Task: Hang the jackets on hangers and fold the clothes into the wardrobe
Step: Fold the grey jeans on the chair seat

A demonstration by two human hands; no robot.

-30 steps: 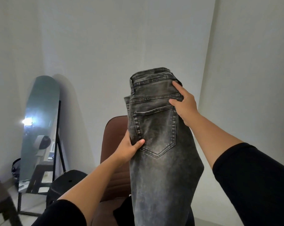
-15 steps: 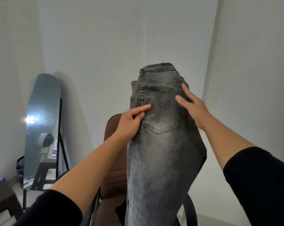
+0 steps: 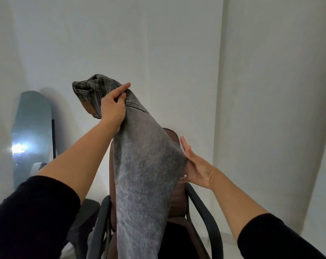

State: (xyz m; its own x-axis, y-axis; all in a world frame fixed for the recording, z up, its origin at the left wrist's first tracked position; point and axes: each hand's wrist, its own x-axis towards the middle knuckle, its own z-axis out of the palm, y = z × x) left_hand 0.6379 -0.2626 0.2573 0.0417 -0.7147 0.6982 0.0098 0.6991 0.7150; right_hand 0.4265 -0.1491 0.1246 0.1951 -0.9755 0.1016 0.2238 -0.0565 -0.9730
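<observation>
While both black sleeves (image 3: pixel 33 212) reach forward, the right hand (image 3: pixel 195 165) lies flat, fingers straight, against the right edge of the grey jeans (image 3: pixel 145 174). Higher up, the left hand (image 3: pixel 112 107) grips the jeans near the waistband, which flops leftward. Behind them: brown chair (image 3: pixel 174 202); farther left, mirror (image 3: pixel 32 131) leaning on the white wall.
</observation>
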